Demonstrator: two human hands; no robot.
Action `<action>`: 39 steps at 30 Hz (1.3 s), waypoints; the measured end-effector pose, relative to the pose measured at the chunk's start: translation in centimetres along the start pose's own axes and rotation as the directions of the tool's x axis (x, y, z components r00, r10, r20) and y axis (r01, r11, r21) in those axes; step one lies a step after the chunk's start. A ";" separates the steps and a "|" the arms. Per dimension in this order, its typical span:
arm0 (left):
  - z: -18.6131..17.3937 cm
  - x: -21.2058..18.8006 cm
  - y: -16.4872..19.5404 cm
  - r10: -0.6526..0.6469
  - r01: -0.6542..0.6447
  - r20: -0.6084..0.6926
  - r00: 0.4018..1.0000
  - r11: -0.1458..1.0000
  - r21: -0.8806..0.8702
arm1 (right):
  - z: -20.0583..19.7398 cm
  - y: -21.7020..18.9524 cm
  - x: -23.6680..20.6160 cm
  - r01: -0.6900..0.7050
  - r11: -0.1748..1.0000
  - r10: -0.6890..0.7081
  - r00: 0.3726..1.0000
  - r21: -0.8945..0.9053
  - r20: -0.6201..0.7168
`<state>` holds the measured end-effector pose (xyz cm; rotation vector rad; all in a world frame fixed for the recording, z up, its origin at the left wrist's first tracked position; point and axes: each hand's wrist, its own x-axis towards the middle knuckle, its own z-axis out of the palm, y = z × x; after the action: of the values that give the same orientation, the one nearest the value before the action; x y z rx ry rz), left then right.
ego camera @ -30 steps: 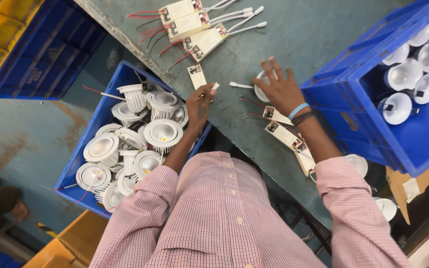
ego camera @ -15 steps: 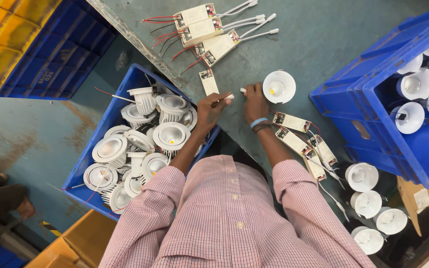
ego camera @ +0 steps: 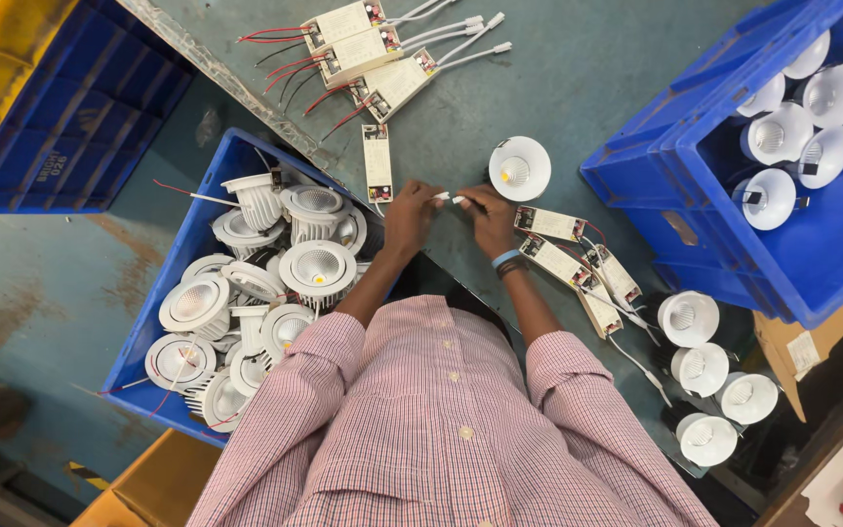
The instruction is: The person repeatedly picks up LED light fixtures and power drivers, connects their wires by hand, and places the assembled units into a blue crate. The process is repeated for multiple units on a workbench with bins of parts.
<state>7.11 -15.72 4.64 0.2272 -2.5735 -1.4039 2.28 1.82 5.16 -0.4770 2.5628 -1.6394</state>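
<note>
My left hand (ego camera: 408,217) and my right hand (ego camera: 490,217) meet at the near edge of the grey-green table (ego camera: 558,88). Each pinches a small white connector end, and the two ends (ego camera: 449,199) almost touch between my fingertips. A white round downlight (ego camera: 519,168) lies face up just beyond my right hand. A white rectangular driver box (ego camera: 378,161) lies just beyond my left hand. Whether the connectors belong to the lamp and that box is hidden by my fingers.
A blue crate (ego camera: 202,220) of white downlights sits low at the left. Another blue crate (ego camera: 695,224) with lamps stands at the right. More driver boxes (ego camera: 363,44) with red and white wires lie at the far side, several others (ego camera: 578,259) by my right wrist, and finished lamps (ego camera: 704,366) at the right.
My right hand has let go of the downlight, which now lies on the table. Both hands have come together, each with a connector end.
</note>
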 end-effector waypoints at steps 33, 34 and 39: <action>1.0 0.0 -0.3 -0.079 0.080 0.004 0.997 0.997 -0.020 | 0.8 -0.6 0.6 -0.158 0.914 0.183 0.983 -0.374 0.033; 1.2 -0.1 -0.3 -0.072 0.072 -0.020 0.997 0.997 -0.019 | 0.8 -0.6 0.7 -0.153 0.908 0.180 0.983 -0.390 0.031; 1.8 -0.3 -0.2 -0.154 0.150 -0.057 0.986 0.987 -0.064 | 1.0 -0.7 1.1 -0.188 0.896 0.210 0.978 -0.401 0.011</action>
<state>6.95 -14.26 3.49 0.4592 -2.5055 -1.4974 1.58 0.37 5.54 -0.2594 2.7971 -1.0239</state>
